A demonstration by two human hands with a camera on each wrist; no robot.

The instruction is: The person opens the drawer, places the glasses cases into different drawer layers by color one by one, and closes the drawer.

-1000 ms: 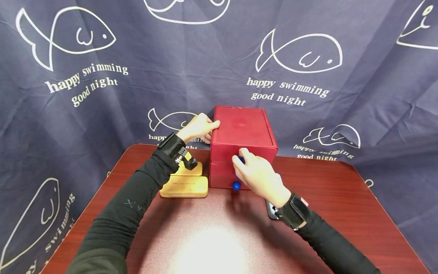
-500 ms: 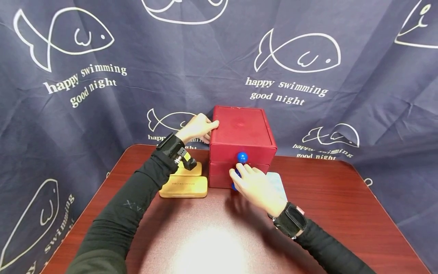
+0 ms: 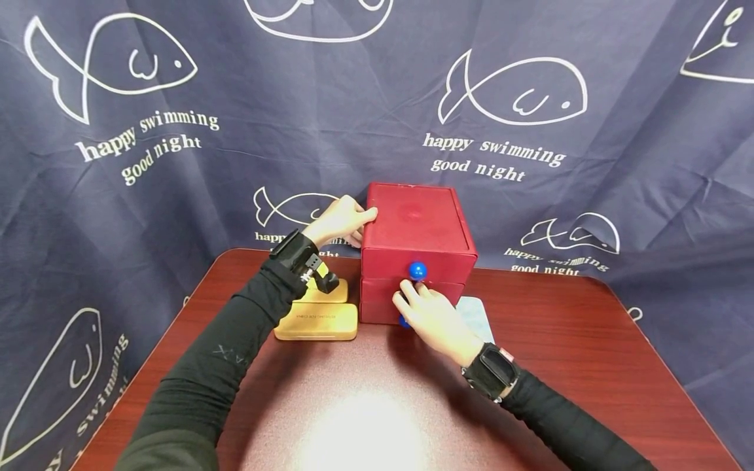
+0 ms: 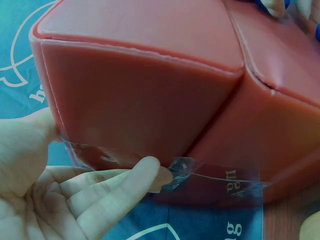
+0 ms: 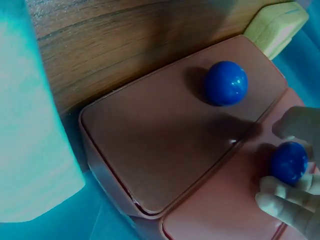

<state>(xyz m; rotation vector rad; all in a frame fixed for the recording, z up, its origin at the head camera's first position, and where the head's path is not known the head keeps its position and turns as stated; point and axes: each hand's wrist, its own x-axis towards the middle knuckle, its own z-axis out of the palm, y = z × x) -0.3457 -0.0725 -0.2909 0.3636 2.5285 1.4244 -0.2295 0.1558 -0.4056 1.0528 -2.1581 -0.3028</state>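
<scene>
A red drawer box [image 3: 415, 219] stands at the table's back, with blue ball knobs on its drawer fronts and no drawer visibly pulled out. My right hand [image 3: 438, 320] is at its front, thumb and fingers curled round the middle knob [image 5: 289, 162]. The top knob [image 3: 417, 271] is bare above the fingers, and the bottom knob [image 5: 226, 83] stands free below. My left hand [image 3: 341, 219] holds the box's rear left edge. Its thumb lies on top, and in the left wrist view its fingers [image 4: 120, 200] press on the side where clear tape runs.
Two yellow cases [image 3: 318, 322] lie left of the box, partly under the left wrist. A pale blue flat object [image 3: 474, 315] lies to its right, partly behind the right hand. Behind the wooden table [image 3: 554, 327] hangs a dark blue curtain [image 3: 365, 118].
My right hand has come down from the top knob to the middle one, uncovering the top knob. The left hand and the box have kept their places.
</scene>
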